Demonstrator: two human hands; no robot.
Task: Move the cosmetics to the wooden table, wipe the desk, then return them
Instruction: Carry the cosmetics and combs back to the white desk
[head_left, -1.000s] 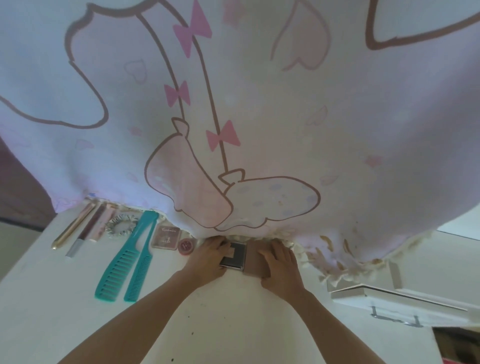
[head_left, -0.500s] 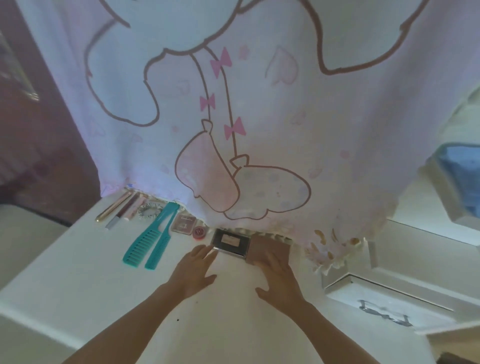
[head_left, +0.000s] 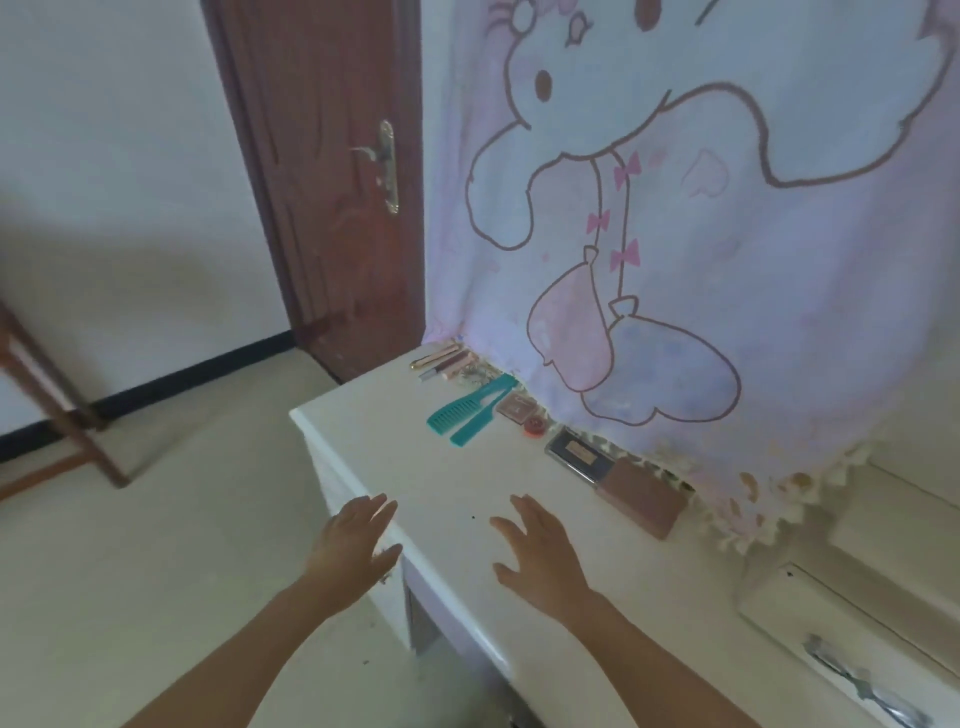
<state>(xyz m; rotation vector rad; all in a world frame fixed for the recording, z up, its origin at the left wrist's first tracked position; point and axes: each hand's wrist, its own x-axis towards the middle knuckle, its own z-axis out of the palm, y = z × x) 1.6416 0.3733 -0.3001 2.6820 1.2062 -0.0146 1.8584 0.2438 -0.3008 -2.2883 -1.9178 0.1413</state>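
Left hand (head_left: 358, 540) and right hand (head_left: 540, 556) hover empty, fingers spread, at the worktop (head_left: 467, 493) near edge, cosmetics (head_left: 519, 410) rowed along its far side: neatly returned, I'd judge, otherwise the next move is a far reach.

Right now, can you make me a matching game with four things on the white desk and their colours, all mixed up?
Things:
1. two combs
2. little round pot
3. flat palette
4. long box

Colours:
A. red
B. dark grey-black
C. teal
D. pinkish brown

Right pairs: 1-C, 2-A, 3-B, 4-D.
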